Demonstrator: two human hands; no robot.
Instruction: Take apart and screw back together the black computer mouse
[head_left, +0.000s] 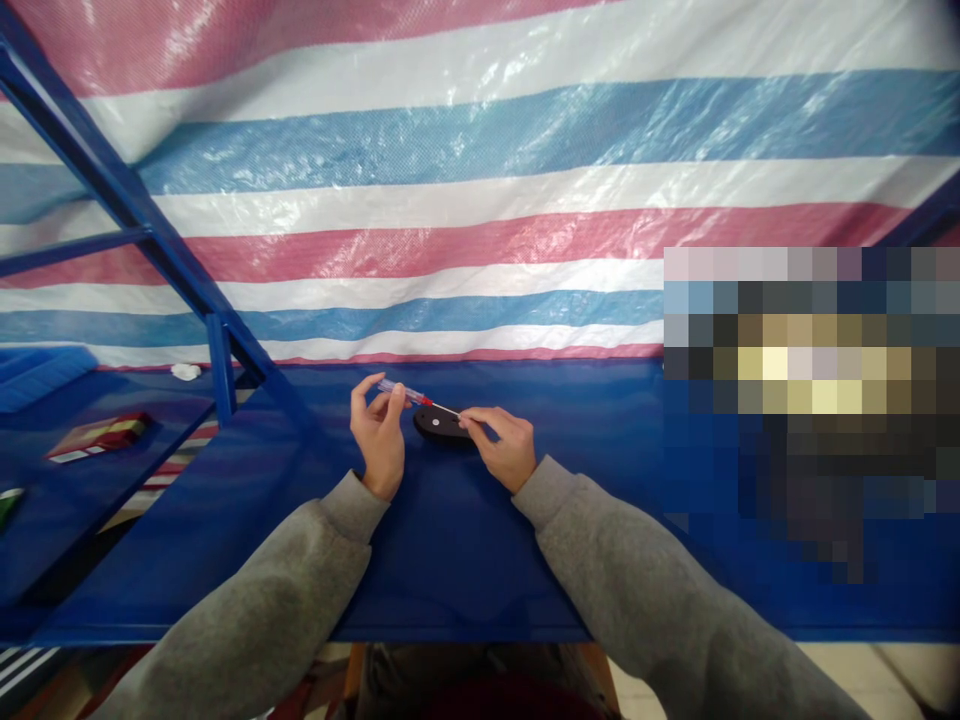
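Note:
A small screwdriver with a clear purple handle and a red collar slants over the table. My left hand grips its handle between thumb and fingers. At the other end, my right hand is closed in a pinch at the tip of the thin metal shaft. Whether a small part sits between those fingertips is too small to tell. Beneath the shaft lies a dark, rounded object with a pale round spot, like a computer mouse turned over. My right fingers partly cover its right end.
The blue table runs up to a striped plastic sheet. A blue metal frame stands to the left. Past it are a red box, a blue tray and a white crumpled scrap. The right side is pixelated.

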